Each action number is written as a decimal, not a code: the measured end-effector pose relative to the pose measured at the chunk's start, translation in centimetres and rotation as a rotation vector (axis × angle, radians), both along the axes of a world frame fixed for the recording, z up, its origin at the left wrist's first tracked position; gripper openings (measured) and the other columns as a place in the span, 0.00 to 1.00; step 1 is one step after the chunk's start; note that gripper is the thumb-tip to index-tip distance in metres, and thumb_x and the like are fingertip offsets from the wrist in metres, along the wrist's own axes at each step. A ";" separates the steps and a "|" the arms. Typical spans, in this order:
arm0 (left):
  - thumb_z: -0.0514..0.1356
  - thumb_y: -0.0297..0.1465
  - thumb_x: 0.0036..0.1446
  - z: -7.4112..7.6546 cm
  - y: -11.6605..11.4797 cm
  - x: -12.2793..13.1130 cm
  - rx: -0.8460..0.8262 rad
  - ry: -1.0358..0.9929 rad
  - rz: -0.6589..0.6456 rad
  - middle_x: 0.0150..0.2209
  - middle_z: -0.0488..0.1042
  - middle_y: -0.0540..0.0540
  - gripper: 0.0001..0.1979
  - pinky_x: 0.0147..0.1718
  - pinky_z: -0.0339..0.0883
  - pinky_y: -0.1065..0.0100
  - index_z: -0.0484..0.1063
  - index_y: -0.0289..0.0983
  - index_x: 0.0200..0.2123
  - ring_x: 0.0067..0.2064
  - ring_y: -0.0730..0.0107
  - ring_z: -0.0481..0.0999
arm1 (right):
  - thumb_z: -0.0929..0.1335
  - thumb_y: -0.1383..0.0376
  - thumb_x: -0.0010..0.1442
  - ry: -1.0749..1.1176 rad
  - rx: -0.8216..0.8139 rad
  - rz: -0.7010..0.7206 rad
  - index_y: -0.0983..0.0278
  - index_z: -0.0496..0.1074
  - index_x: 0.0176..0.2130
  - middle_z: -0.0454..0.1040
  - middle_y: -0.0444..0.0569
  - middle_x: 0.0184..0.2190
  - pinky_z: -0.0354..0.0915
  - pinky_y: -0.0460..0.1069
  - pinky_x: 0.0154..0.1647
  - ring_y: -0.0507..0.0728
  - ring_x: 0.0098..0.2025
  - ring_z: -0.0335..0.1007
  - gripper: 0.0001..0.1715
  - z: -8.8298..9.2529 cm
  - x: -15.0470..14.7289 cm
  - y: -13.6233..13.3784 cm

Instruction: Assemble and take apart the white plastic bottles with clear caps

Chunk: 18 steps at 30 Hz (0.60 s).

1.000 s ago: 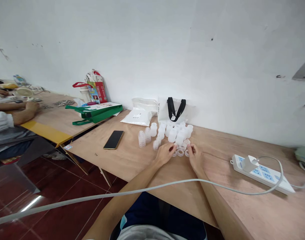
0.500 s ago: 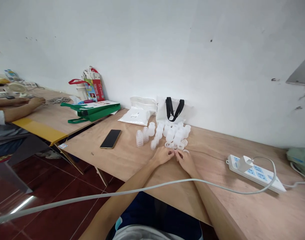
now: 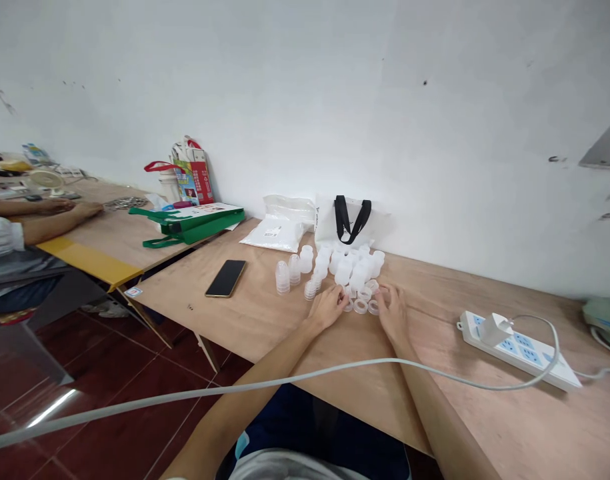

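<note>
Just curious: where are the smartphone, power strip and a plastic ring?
Smartphone [image 3: 225, 278], head view, centre of its dark screen.
Power strip [image 3: 522, 353], head view, its socket face.
Plastic ring [image 3: 360, 302], head view, its top rim.

the long, bare left forearm [image 3: 245, 385] comes in from the near left corner and slants up and to the right, its wrist gently bent where it meets the bare left hand [image 3: 327, 308]. that hand sits palm down, its curled fingers [image 3: 341, 297] reaching far and to the right. the long, bare right forearm [image 3: 425, 387] rises from the near right and leans slightly left into the bare right hand [image 3: 392, 313], which is also palm down, with its slightly spread fingers [image 3: 383, 292] pointing far and left. the two hands face each other, near but apart. whether either hand grips anything is too small to tell.
</note>
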<state>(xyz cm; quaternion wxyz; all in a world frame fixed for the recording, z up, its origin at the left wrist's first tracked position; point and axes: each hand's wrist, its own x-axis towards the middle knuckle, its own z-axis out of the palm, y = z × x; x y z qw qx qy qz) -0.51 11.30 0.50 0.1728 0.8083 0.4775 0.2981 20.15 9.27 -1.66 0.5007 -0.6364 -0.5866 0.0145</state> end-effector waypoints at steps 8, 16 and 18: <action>0.52 0.41 0.71 -0.5 -0.2 0.1 0.054 0.084 0.085 0.55 0.68 0.38 0.18 0.36 0.71 0.64 0.62 0.38 0.57 0.50 0.55 0.76 | 0.59 0.44 0.69 -0.126 -0.204 0.244 0.56 0.69 0.62 0.56 0.52 0.71 0.53 0.65 0.70 0.67 0.71 0.54 0.31 -1.2 0.3 0.9; 0.53 0.39 0.70 -0.9 0.1 -0.1 0.041 0.092 -0.036 0.54 0.70 0.39 0.16 0.37 0.73 0.63 0.65 0.39 0.56 0.48 0.56 0.78 | 0.61 0.46 0.68 -0.223 -0.173 0.258 0.57 0.72 0.54 0.60 0.56 0.66 0.63 0.62 0.64 0.64 0.65 0.63 0.26 -1.4 -0.5 0.0; 0.53 0.39 0.70 -0.9 0.1 -0.1 0.033 0.092 -0.072 0.53 0.71 0.40 0.16 0.40 0.74 0.62 0.66 0.39 0.56 0.48 0.55 0.78 | 0.60 0.46 0.70 -0.273 -0.187 0.243 0.56 0.70 0.57 0.60 0.55 0.66 0.64 0.61 0.63 0.64 0.65 0.63 0.26 -1.1 -1.1 -0.5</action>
